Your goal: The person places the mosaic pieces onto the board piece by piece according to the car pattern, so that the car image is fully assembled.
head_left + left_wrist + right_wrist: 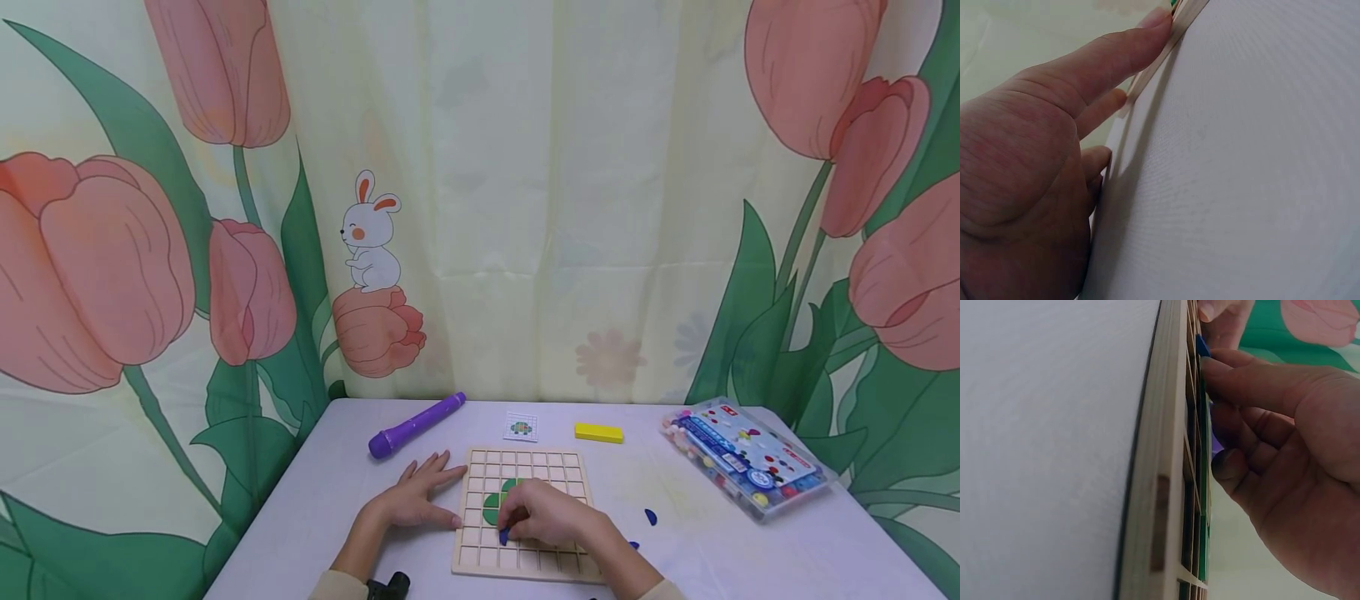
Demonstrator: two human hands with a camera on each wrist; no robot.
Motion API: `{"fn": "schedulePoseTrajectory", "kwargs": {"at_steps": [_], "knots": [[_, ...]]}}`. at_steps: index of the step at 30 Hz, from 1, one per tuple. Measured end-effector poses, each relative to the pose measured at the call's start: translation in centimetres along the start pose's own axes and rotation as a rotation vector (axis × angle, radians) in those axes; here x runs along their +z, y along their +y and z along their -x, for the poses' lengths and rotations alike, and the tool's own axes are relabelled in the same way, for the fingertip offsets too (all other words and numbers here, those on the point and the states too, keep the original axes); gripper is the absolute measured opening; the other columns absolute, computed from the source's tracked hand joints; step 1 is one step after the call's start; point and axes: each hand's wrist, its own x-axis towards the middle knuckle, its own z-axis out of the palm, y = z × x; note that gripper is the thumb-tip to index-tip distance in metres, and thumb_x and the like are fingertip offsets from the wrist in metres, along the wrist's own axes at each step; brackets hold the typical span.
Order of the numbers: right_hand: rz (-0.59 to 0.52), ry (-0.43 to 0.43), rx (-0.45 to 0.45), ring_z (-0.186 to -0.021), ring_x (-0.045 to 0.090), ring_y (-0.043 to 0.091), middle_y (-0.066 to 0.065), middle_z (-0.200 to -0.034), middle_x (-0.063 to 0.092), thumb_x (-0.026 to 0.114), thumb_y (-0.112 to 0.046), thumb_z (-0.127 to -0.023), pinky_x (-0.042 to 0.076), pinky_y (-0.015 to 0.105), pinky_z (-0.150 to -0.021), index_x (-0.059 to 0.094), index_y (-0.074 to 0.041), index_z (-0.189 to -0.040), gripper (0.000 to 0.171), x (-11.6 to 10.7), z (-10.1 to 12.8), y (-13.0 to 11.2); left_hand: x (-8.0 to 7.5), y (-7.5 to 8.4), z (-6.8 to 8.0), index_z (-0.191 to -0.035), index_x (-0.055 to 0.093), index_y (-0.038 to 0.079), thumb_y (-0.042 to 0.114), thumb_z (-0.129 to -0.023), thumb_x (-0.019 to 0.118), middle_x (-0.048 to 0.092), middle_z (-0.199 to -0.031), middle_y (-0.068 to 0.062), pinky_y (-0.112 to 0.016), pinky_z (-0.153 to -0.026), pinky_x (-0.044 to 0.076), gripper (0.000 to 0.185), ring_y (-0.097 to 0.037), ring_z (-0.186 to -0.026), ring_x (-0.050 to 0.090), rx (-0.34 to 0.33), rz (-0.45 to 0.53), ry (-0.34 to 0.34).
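A wooden grid board point(558, 469) lies on the table with green pieces point(492, 505) set in its middle cells. My right hand point(547, 515) is curled over the board and pinches a small blue piece point(504, 536) against the grid; in the right wrist view the blue piece point(1202, 345) shows at my fingertips point(1213, 365) on the board point(1169, 456). My left hand point(417, 495) lies flat on the table, fingers straight, touching the board's left edge point(1166, 53).
A purple marker point(415, 424), a small pattern card point(521, 427) and a yellow block point(598, 432) lie behind the board. A clear box of pieces point(742, 456) stands at right. Loose blue pieces point(650, 517) lie right of the board. Tulip curtain behind.
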Motion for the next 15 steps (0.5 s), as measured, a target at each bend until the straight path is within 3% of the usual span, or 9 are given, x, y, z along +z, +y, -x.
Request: {"fn": "schedulePoseTrajectory", "kwargs": {"at_steps": [15], "knots": [[-0.001, 0.02, 0.002, -0.082, 0.064, 0.0, -0.01, -0.091, 0.072, 0.078, 0.001, -0.088, 0.055, 0.018, -0.077, 0.081, -0.015, -0.096, 0.019, 0.01, 0.03, 0.01, 0.05, -0.19, -0.13, -0.159, 0.045, 0.032, 0.061, -0.08, 0.081, 0.017, -0.175, -0.012, -0.066, -0.128, -0.004, 0.091, -0.037, -0.163, 0.006, 0.014, 0.0, 0.006]]}}
